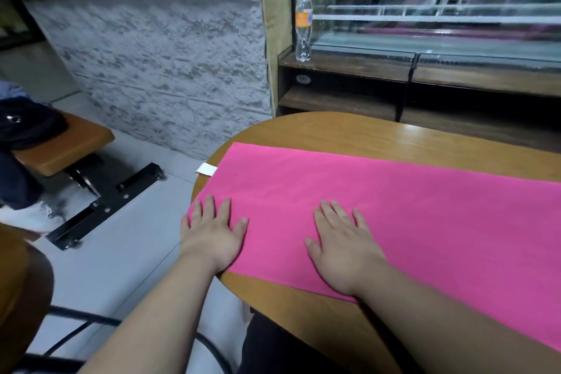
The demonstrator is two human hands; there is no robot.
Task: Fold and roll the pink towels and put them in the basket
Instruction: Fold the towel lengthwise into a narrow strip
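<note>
A pink towel [394, 206] lies flat as a long folded strip on the wooden table [349, 127], running from the table's left end off the right of the frame. A white label [206, 169] sticks out at its left end. My left hand [212, 234] lies flat on the towel's near left corner with fingers spread. My right hand [343, 240] presses flat on the towel a little to the right of it, fingers straight. No basket is in view.
A plastic bottle [303, 24] stands on a dark wooden shelf [349, 64] behind the table, beside a glass display case [440, 9]. At left are a wooden bench [69, 146] with a dark bag [27, 124] and a black metal base on the floor.
</note>
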